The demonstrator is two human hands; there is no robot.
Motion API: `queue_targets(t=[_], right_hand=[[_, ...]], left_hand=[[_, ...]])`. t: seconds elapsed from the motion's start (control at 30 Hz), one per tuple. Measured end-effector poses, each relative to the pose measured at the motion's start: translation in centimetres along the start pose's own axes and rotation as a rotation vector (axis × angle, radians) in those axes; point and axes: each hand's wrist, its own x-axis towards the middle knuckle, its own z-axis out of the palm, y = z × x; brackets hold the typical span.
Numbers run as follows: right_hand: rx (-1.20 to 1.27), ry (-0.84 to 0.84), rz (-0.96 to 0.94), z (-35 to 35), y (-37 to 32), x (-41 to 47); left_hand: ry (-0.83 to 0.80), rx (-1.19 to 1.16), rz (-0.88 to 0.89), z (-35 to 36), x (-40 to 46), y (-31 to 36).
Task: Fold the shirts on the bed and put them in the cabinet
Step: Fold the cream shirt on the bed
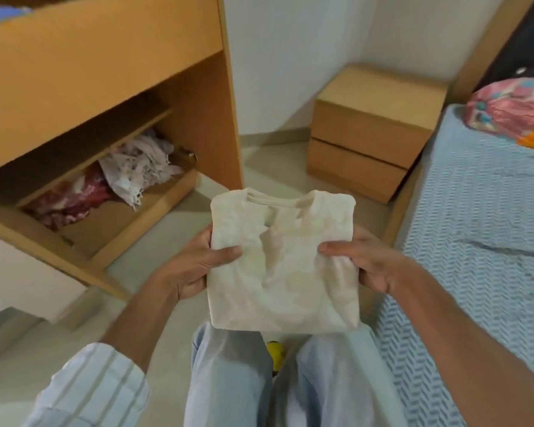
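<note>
A cream shirt [282,260], folded into a neat rectangle with its collar away from me, is held in mid-air above my legs. My left hand [195,268] grips its left edge, thumb on top. My right hand [369,261] grips its right edge the same way. The wooden cabinet [105,66] stands to the left with its lower compartment [114,220] open. The bed [481,229] with a light blue patterned cover runs along the right.
Crumpled white and red clothes [114,183] lie in the cabinet's open compartment under a shelf. A small wooden two-drawer nightstand [373,131] stands against the wall between cabinet and bed. A colourful pillow [512,112] rests on the bed. Pale floor lies between cabinet and me.
</note>
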Motion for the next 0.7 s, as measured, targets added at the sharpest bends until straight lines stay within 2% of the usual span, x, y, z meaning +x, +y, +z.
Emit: queue_targets(t=[0.13, 0.3, 0.53, 0.7], right_hand=[[0.026, 0.053, 0.138, 0.2, -0.8, 7.3], [0.072, -0.005, 0.243, 2.5, -4.7, 10.2], [0.062, -0.112, 0.322, 8.2, -18.3, 5.1], [0.061, -0.194, 0.294, 10.9, -28.6, -0.1]], left_hand=[[0.001, -0.053, -0.082, -4.6, 5.8, 0.3], [0.104, -0.09, -0.158, -6.7, 5.9, 4.3], [0.207, -0.081, -0.245, -4.8, -2.7, 19.6], [0.265, -0.093, -0.231, -1.7, -8.6, 30.3]])
